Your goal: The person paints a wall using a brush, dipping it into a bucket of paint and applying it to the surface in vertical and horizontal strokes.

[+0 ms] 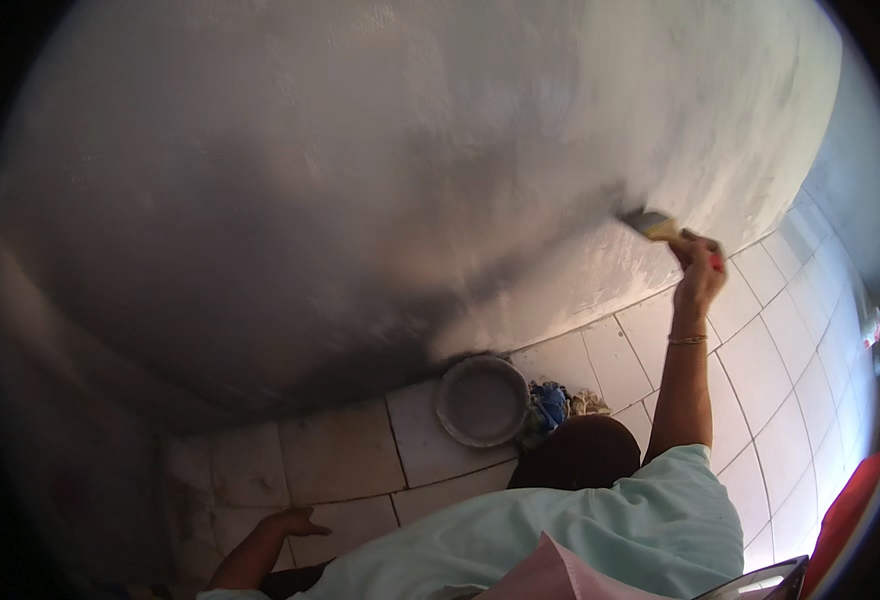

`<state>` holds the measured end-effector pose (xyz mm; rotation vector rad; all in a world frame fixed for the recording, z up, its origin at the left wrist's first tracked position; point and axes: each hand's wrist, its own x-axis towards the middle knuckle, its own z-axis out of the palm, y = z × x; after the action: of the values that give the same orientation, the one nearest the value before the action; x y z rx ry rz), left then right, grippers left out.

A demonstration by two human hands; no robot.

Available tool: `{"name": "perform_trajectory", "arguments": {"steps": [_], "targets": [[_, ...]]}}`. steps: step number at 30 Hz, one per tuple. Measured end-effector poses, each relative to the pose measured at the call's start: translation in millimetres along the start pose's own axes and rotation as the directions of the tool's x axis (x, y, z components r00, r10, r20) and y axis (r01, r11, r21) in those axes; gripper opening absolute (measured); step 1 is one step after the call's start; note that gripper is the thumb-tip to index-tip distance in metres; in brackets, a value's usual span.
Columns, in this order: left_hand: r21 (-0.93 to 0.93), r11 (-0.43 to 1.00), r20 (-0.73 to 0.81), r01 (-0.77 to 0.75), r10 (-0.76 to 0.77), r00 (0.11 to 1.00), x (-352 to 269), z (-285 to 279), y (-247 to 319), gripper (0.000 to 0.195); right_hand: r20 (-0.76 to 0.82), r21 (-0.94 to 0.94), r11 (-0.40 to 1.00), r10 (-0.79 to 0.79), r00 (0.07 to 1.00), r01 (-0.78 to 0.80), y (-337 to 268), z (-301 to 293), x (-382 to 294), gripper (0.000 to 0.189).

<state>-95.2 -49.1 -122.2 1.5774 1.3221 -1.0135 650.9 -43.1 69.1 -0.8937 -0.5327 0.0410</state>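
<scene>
With my right arm stretched out, my right hand (701, 262) grips a wide flat paintbrush (657, 223) by its handle. The dark bristles meet the lower part of a patchy grey-white wall (410, 187), where light and shadow cross the surface. Low on the left is my left hand (301, 521), with nothing seen in it and its fingers partly apart. A round basin (483, 401) of greyish liquid stands on the floor against the foot of the wall, between my two hands. My dark-clothed knee (582, 454) rises just below it.
A crumpled blue cloth (549, 405) and a beige rag (590, 403) lie beside the basin. Pale square tiles (747, 405) cover the floor along the wall. A red object (845, 502) shows at the right rim, and pink cloth (545, 574) at the bottom.
</scene>
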Motion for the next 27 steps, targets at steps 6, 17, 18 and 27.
{"name": "perform_trajectory", "arguments": {"steps": [6, 17, 18, 27], "targets": [[0.052, 0.999, -0.081, 0.013, -0.009, 0.997, -26, -26, 43, 0.108, -0.055, -0.482, 0.848, 0.219, 0.974, -0.218, 86, -70, 7, 0.013], [0.009, 0.997, -0.096, 0.076, -0.075, 0.993, -15, 0, 11, 0.113, -0.089, -0.071, 0.989, 0.12, 0.989, -0.127, 45, -32, 13, 0.024], [0.008, 0.997, -0.087, 0.076, -0.075, 0.993, -14, 1, 12, 0.113, -0.114, -0.054, 0.995, 0.073, 0.991, -0.079, 21, -27, 16, 0.029], [0.054, 0.999, -0.084, -0.003, 0.007, 0.996, -3, -16, 18, 0.114, -0.288, -0.49, 0.738, 0.364, 0.886, -0.463, 123, -134, 9, 0.023]]}}
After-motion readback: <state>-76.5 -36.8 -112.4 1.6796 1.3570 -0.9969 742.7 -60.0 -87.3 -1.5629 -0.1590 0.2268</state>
